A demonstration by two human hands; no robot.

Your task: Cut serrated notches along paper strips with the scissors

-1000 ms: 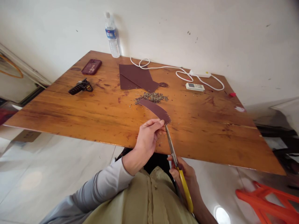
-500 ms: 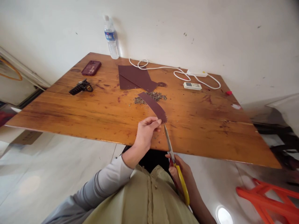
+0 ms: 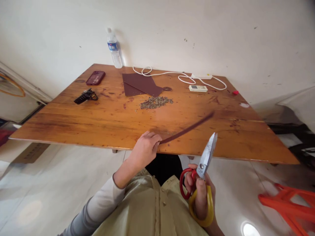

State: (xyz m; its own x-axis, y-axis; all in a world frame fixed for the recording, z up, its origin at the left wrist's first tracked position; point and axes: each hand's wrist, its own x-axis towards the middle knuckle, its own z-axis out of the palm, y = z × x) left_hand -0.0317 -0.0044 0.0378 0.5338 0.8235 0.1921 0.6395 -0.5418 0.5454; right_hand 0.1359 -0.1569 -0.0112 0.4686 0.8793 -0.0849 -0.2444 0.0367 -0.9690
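Well, by the near edge of the counter, the left hand pinches one end of a maroon strip, while the right hand curls round red-and-yellow-handled scissors.

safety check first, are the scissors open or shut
Shut, or nearly: the scissors in the right hand have blades together up to the tips.

Maroon strip: edge-on, slanting up rightward. Scissors near it: red and yellow handles, blades together, tips up.
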